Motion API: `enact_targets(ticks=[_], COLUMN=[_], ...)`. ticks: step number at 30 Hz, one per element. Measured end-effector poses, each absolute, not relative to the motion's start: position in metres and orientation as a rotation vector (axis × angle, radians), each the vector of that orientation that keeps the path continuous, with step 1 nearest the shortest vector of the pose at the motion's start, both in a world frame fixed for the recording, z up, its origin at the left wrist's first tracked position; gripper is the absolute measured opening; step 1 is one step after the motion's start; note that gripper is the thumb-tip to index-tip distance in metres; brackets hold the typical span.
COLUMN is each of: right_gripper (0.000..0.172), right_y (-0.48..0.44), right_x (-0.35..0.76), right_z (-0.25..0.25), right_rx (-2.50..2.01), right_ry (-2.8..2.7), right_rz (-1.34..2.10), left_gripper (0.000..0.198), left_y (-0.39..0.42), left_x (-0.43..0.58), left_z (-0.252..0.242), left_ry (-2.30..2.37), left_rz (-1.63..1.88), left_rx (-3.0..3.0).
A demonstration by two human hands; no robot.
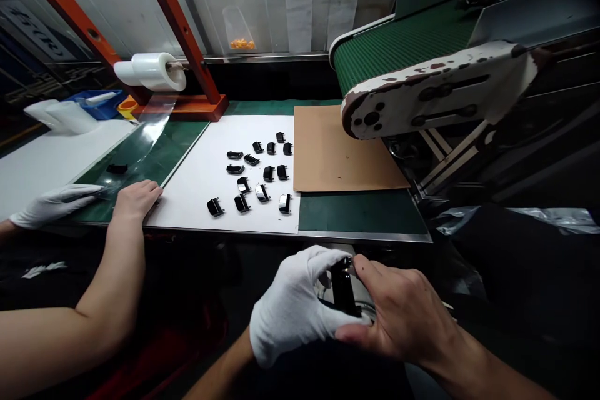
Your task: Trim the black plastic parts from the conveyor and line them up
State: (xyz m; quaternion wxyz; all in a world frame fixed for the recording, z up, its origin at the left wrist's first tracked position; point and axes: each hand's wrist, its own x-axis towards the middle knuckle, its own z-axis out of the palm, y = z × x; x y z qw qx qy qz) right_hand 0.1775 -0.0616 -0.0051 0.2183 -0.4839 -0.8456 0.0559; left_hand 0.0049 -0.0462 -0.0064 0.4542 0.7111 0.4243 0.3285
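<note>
My left hand [295, 306], in a white glove, and my bare right hand [398, 315] meet in front of the table edge. Both are closed on one small glossy black part [343, 287], held upright between them. The right thumb and forefinger pinch its top and lower end. Several more black parts [255, 175] lie scattered on a white sheet [197, 187] on the table ahead, out of my hands' reach.
A co-worker at the left rests a gloved hand [56, 203] and a bare hand [135, 197] on clear film [135, 150] pulled from a roll [152, 70] on an orange stand. A brown cardboard sheet [337, 156] lies under a green conveyor [403, 44] at the right.
</note>
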Motion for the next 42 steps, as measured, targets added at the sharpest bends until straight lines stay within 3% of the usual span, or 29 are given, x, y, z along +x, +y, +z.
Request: enact_targets(ticks=[11, 42], right_gripper=[0.085, 0.079], right_y=[-0.059, -0.051], right_x=[0.178, 0.17], right_z=[-0.023, -0.025], right_rx=[-1.291, -1.231], right_ry=[-2.346, -2.353], right_rz=[0.109, -0.072], left_gripper=[0.054, 0.044], left_y=[-0.044, -0.034], left_x=[0.007, 0.003], left_z=[-0.015, -0.021], left_ry=[1.096, 1.15], left_rz=[0.809, 0.796], left_rx=[1.77, 1.692])
